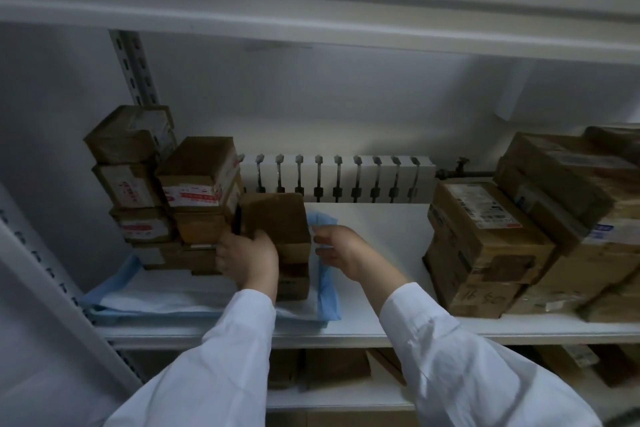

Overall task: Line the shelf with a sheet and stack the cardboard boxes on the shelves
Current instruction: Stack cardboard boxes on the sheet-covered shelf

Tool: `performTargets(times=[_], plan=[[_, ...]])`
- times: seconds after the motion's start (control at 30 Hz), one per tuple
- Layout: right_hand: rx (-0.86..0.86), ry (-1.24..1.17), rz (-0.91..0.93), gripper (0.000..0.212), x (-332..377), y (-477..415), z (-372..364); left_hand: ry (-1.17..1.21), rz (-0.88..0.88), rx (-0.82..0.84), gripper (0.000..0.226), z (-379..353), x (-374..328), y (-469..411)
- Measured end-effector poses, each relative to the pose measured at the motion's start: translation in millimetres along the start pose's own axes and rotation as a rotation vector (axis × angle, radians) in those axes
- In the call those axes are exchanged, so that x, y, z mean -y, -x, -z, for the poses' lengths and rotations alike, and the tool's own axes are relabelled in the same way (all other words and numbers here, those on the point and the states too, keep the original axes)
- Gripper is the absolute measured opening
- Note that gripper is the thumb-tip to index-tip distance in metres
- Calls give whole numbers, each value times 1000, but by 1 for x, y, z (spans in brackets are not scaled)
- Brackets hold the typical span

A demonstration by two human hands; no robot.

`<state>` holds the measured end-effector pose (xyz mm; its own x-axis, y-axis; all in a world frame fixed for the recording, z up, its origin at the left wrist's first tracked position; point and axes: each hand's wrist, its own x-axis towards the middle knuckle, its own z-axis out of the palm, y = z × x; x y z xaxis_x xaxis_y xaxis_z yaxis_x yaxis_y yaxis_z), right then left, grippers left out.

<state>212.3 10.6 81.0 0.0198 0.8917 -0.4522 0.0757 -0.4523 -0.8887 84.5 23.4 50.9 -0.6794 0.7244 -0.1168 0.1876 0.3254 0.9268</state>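
Observation:
A white-and-blue sheet (180, 295) lies on the left part of the white shelf (381, 326). Several small cardboard boxes (194, 180) are stacked on it at the back left. My left hand (247, 258) grips a brown cardboard box (273, 218) that sits on top of another box (292, 282) on the sheet. My right hand (341, 251) hovers just right of that box, its fingers loosely curled at the sheet's raised blue edge (323, 218); whether it pinches the edge is unclear.
A stack of larger cardboard boxes (485, 239) fills the shelf's right side. A white radiator (339, 177) runs behind the shelf. A shelf board (311, 0) hangs overhead, and more boxes (332, 366) sit on the shelf below. A perforated upright (136, 69) stands at the left.

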Motion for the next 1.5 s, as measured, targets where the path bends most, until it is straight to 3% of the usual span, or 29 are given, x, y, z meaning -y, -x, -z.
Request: performTargets(times=[0.17,0.27,0.43,0.63,0.73,0.8,0.9,1.0,1.17,1.3,1.5], plan=[[-209,-55,95,30,11,10,30,208,-387,43,55,-13,-33,45],[-370,-56,283,26,13,23,61,299,-521,172,48,-33,-51,74],[-676,52,510,28,6,49,118,329,-402,501,37,-70,-64,123],[-913,204,441,50,-12,61,173,214,-288,735,42,-113,-62,165],[-943,378,320,57,-23,63,198,139,-188,853,52,-130,-62,182],[-923,465,250,61,-28,65,211,124,-31,953,66,-141,-60,192],[-912,552,232,61,-34,65,222,133,219,1089,81,-151,-56,204],[-907,582,249,58,-36,64,228,185,350,1156,86,-161,-50,210],[-886,574,303,53,-39,64,233,216,331,1141,69,-170,-43,212],[-836,407,449,50,-42,65,237,311,311,1095,39,-171,-39,209],[-766,185,508,42,-43,61,233,473,307,993,54,-162,-34,192]])
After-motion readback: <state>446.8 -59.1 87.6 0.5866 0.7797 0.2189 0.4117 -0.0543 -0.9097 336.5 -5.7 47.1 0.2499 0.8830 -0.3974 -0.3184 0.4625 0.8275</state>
